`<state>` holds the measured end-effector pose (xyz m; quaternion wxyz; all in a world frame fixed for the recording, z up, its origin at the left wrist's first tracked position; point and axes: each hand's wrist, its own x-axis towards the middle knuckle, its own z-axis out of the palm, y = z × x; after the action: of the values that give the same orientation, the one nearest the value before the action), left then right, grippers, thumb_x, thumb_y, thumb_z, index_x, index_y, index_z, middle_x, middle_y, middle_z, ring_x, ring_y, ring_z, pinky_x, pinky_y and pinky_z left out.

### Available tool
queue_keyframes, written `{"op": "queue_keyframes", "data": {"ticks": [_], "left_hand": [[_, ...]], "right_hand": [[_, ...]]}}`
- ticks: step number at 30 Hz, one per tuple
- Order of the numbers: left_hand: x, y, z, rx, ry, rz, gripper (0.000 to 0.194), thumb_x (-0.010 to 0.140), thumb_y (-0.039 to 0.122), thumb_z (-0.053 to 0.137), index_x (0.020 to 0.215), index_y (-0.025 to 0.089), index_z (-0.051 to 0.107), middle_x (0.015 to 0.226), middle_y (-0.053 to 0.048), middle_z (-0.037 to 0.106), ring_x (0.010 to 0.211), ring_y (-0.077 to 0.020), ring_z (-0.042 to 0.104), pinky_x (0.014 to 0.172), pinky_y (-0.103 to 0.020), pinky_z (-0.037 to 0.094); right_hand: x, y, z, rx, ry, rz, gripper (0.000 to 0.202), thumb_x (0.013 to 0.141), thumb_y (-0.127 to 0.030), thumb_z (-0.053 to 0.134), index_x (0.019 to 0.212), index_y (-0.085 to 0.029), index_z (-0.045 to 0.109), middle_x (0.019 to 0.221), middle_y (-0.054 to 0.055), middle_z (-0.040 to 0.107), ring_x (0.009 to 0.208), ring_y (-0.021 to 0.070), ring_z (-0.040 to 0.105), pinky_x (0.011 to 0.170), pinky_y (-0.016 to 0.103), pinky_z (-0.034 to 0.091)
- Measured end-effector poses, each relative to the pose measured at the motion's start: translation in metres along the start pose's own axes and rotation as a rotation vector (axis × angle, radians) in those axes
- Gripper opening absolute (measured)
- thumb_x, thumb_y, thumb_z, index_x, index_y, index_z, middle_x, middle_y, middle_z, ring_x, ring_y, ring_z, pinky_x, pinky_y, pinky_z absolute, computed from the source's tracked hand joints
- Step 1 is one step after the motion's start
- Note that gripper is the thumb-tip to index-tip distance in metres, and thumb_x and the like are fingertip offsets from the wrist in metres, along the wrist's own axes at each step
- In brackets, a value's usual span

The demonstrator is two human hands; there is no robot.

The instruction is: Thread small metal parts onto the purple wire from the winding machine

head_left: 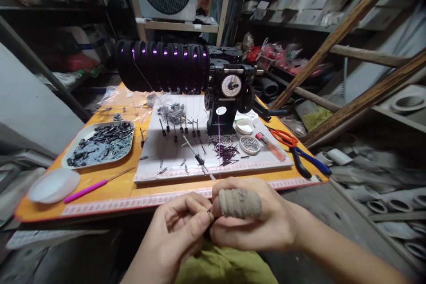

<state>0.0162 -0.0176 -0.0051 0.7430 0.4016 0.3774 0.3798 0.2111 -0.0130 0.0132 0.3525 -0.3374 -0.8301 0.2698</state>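
My left hand (pixel 184 226) is closed in a pinch at the bottom centre, with a tiny dark piece between thumb and forefinger that I cannot identify. Pressed close against it, my right hand (pixel 249 215) is also closed; what its fingertips hold is hidden. A grey cloth wrap (pixel 240 203) covers one of its fingers. A thin line (pixel 219 142) runs from the black winding machine (pixel 222 97) down to the right hand. Behind the hands, a small assembly with a black cylinder (pixel 199 159) lies on the white board (pixel 173 159).
On the left are a tray of black parts (pixel 100 142), a translucent lid (pixel 54 185) and a pink-handled pick (pixel 85 191). Right of the machine lie a dish of small metal bits (pixel 249 144), a red-capped tube (pixel 271 146) and pliers (pixel 309 162). Black spools (pixel 163 66) stand behind.
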Motion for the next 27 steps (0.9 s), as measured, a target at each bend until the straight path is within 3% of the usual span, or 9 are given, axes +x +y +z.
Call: {"op": "queue_keyframes", "data": {"ticks": [3,6,11,13,14,18,20,23,27], "left_hand": [[0.002,-0.009,-0.004,0.607,0.139,0.628,0.015,0.090,0.015,0.064,0.077,0.020,0.068,0.097,-0.003,0.060,0.089,-0.0127,0.066,0.076,-0.019,0.051],[0.007,-0.015,-0.010,1.129,0.219,1.198,0.025,0.086,-0.005,0.058,0.096,0.015,0.067,0.101,-0.002,0.053,0.082,-0.0076,0.068,0.080,-0.015,0.053],[0.014,-0.013,-0.017,1.304,0.130,1.495,0.025,0.079,-0.011,0.066,0.097,0.007,0.066,0.100,-0.011,0.068,0.082,-0.0155,0.071,0.079,-0.023,0.059],[0.012,-0.012,-0.016,1.199,0.081,1.374,0.025,0.080,-0.009,0.064,0.097,0.010,0.067,0.096,-0.011,0.073,0.082,-0.0168,0.073,0.078,-0.023,0.058],[0.010,-0.012,-0.016,1.061,0.073,1.204,0.022,0.083,-0.006,0.063,0.092,0.013,0.067,0.093,-0.009,0.074,0.084,-0.0165,0.073,0.078,-0.022,0.058],[0.003,-0.013,-0.010,0.188,0.037,0.200,0.023,0.087,0.030,0.073,0.070,0.017,0.066,0.075,-0.001,0.064,0.057,-0.0057,0.054,0.050,-0.013,0.042],[0.002,-0.011,-0.008,-0.121,-0.008,-0.117,0.031,0.079,0.039,0.082,0.070,0.014,0.067,0.066,0.003,0.056,0.045,0.0013,0.030,0.043,-0.011,0.025],[0.004,-0.007,-0.005,-0.292,-0.060,-0.250,0.036,0.068,0.038,0.091,0.068,0.012,0.065,0.055,0.008,0.043,0.042,0.0028,0.015,0.042,-0.012,0.017],[0.004,-0.005,-0.003,-0.221,-0.087,-0.227,0.037,0.070,0.043,0.088,0.069,0.014,0.066,0.053,0.010,0.037,0.042,0.0010,0.019,0.042,-0.012,0.020]], "right_hand": [[0.000,-0.002,-0.005,0.194,0.015,0.159,0.015,0.084,-0.027,0.079,0.085,-0.019,0.067,0.073,-0.005,0.060,0.058,0.0085,0.055,0.053,0.017,0.050],[0.013,-0.004,-0.003,0.125,0.205,0.048,0.004,0.092,-0.022,0.070,0.091,-0.018,0.072,0.087,0.001,0.066,0.078,0.0132,0.064,0.068,0.021,0.056],[0.038,-0.003,0.004,-0.119,0.311,-0.085,0.016,0.096,-0.010,0.060,0.090,-0.016,0.073,0.088,0.004,0.065,0.082,0.0132,0.065,0.075,0.023,0.056],[0.037,-0.001,0.005,-0.224,0.324,-0.140,0.014,0.096,-0.008,0.059,0.094,-0.016,0.071,0.087,0.004,0.065,0.078,0.0124,0.064,0.070,0.021,0.055],[0.034,0.000,0.004,-0.261,0.335,-0.176,0.013,0.096,-0.008,0.058,0.099,-0.015,0.068,0.089,0.005,0.066,0.076,0.0129,0.063,0.067,0.021,0.054],[0.017,-0.001,-0.003,-0.264,0.090,-0.282,0.014,0.095,-0.011,0.051,0.104,-0.018,0.058,0.092,0.005,0.068,0.074,0.0151,0.063,0.061,0.024,0.053],[0.011,-0.002,-0.004,-0.252,-0.032,-0.247,0.009,0.091,-0.012,0.053,0.090,-0.021,0.057,0.073,-0.002,0.062,0.063,0.0125,0.059,0.056,0.021,0.050],[0.007,-0.003,0.000,-0.287,0.035,-0.266,0.020,0.084,-0.012,0.060,0.069,-0.023,0.051,0.057,-0.007,0.048,0.051,0.0107,0.048,0.049,0.022,0.046],[0.002,-0.001,0.000,-0.198,0.050,-0.232,0.014,0.091,-0.018,0.065,0.077,-0.019,0.063,0.072,0.000,0.062,0.060,0.0118,0.057,0.056,0.022,0.052]]}}
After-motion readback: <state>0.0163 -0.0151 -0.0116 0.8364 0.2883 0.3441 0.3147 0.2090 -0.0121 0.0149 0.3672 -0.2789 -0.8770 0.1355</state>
